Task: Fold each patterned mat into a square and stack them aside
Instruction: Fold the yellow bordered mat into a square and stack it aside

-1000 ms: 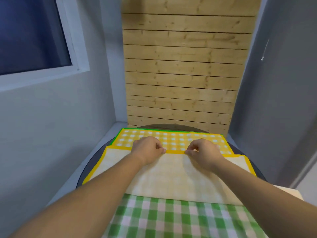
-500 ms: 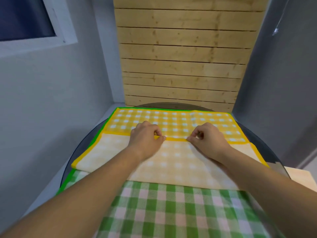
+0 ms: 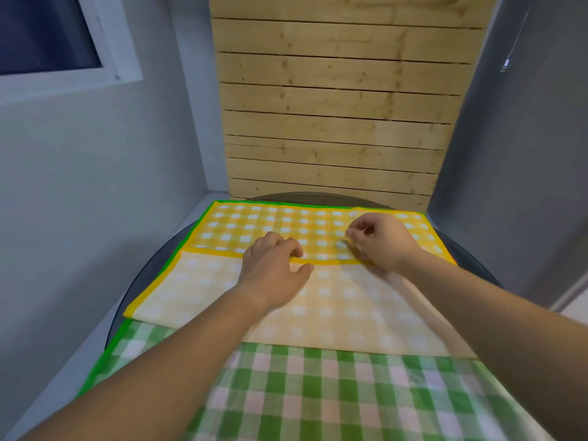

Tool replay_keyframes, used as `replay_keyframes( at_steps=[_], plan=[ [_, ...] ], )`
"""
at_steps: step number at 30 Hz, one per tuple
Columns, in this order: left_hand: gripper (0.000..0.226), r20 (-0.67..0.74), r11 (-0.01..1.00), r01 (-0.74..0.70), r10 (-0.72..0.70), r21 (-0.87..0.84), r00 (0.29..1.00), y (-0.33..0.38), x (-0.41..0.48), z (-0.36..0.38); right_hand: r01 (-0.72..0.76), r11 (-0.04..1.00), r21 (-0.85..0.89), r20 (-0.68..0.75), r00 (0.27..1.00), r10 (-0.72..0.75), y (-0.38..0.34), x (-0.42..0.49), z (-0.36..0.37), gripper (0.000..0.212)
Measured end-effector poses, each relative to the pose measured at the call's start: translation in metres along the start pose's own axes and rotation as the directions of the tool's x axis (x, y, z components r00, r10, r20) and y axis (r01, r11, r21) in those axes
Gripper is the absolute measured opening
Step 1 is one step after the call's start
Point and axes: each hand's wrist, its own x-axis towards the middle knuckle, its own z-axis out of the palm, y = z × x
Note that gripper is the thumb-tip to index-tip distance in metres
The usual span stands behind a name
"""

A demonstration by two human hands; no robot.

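Note:
A yellow checked mat [image 3: 254, 224] lies across the far part of the round table, its near half turned over so the pale underside [image 3: 334, 300] faces up. It rests on a green checked mat [image 3: 318, 393] that reaches toward me. My left hand [image 3: 273, 265] holds the yellow border of the turned-over flap, fingers curled over it and thumb beneath. My right hand [image 3: 381, 240] pinches the same border further right and holds it slightly raised, so the edge bows up toward it.
The dark round glass table [image 3: 149, 272] shows at the left and right of the mats. A wooden slat panel [image 3: 334, 122] stands right behind it, with grey walls close on both sides. A window [image 3: 47, 33] is at the upper left.
My right hand has moved away from me and lifted with the flap's border. My left hand stays on the border. The view has tilted down, showing more of the green mat.

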Motion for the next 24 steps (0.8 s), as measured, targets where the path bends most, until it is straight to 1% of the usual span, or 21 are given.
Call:
replay_keyframes(
  at_steps=[2,5,8,11,15,16,20,22,24],
  plan=[
    [0.024,-0.043,0.999,-0.002,0.000,-0.048,0.999,-0.004,-0.001,0.004,-0.057,0.998,-0.026,-0.014,0.998,0.057,0.007,0.025,-0.001,0.022],
    [0.022,-0.072,0.998,-0.012,0.008,-0.061,0.997,-0.007,-0.001,0.008,-0.158,0.985,-0.076,-0.007,0.987,0.158,0.020,0.058,0.001,0.037],
    [0.022,-0.083,0.997,-0.015,0.009,-0.074,0.997,-0.009,0.000,0.010,-0.183,0.972,-0.145,0.000,0.983,0.185,0.025,0.077,0.002,0.035],
    [0.022,-0.095,0.997,-0.027,0.019,-0.078,0.995,-0.012,0.001,0.011,-0.182,0.977,-0.112,-0.023,0.983,0.181,0.028,0.085,0.003,0.029],
    [0.022,-0.101,0.996,-0.031,0.023,-0.080,0.995,-0.013,0.001,0.012,-0.172,0.981,-0.083,-0.066,0.984,0.167,0.032,0.088,0.006,0.035],
    [0.022,-0.102,0.996,-0.034,0.026,-0.077,0.994,-0.013,0.001,0.012,-0.164,0.983,-0.082,-0.081,0.984,0.157,0.031,0.089,0.005,0.034],
    [0.024,-0.107,0.998,-0.038,0.032,-0.058,0.994,-0.012,0.001,0.011,-0.078,0.992,-0.101,-0.108,0.992,0.067,0.022,0.089,-0.002,0.015],
    [0.024,-0.105,0.998,-0.041,0.035,-0.056,0.994,-0.012,0.000,0.010,-0.039,0.993,-0.107,-0.101,0.994,0.028,0.015,0.086,-0.011,0.016],
    [0.025,-0.098,0.998,-0.045,0.040,-0.049,0.994,-0.010,-0.001,0.009,-0.015,0.987,-0.157,-0.085,0.996,0.002,0.008,0.080,-0.020,0.017]
  ],
)
